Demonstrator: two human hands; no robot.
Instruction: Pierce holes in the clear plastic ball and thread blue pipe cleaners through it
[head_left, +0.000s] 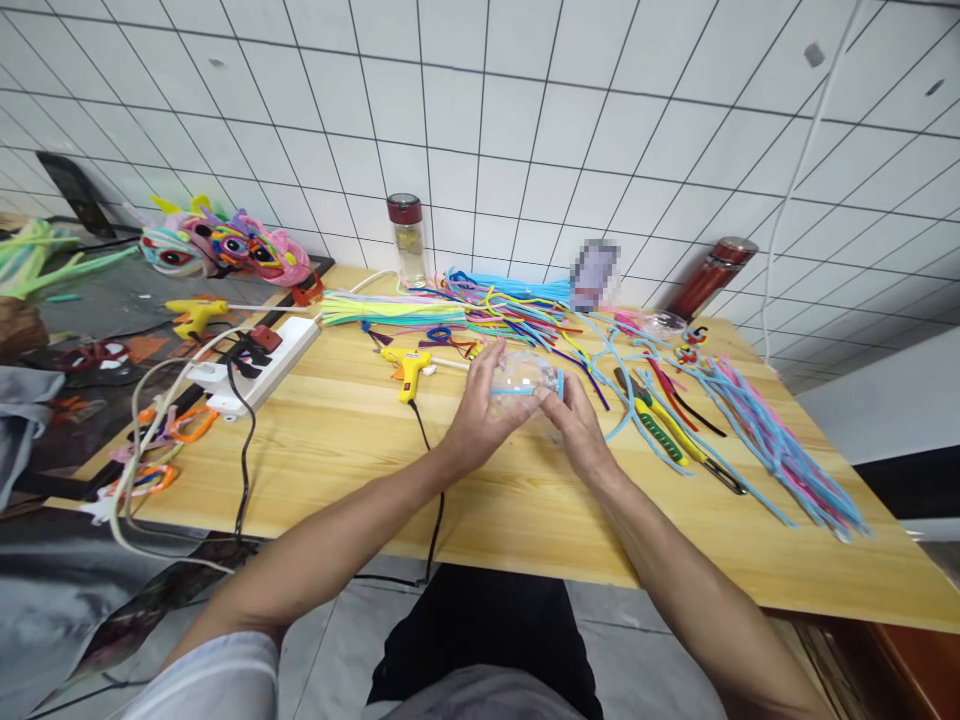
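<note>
Above the middle of the wooden table I hold a clear, rounded plastic piece [521, 370] with a light blue strip along its edge. My left hand [480, 408] is wrapped round its left side, and the fingers of my right hand [576, 420] are closed on the right side. My right thumb presses at the blue strip. Part of the piece is hidden behind my fingers, so its full shape does not show. Just left of my left hand lies a yellow hot glue gun [409, 370] with a black cord.
Pipe cleaners [397, 308] lie along the back, with a blue and pink bundle [787, 445] at right. Green-handled pliers [656, 425] lie near my right hand. A power strip [266, 365], a glass bottle [407, 240], a red flask [712, 278] and colourful fuzzy heads [225, 245] stand around.
</note>
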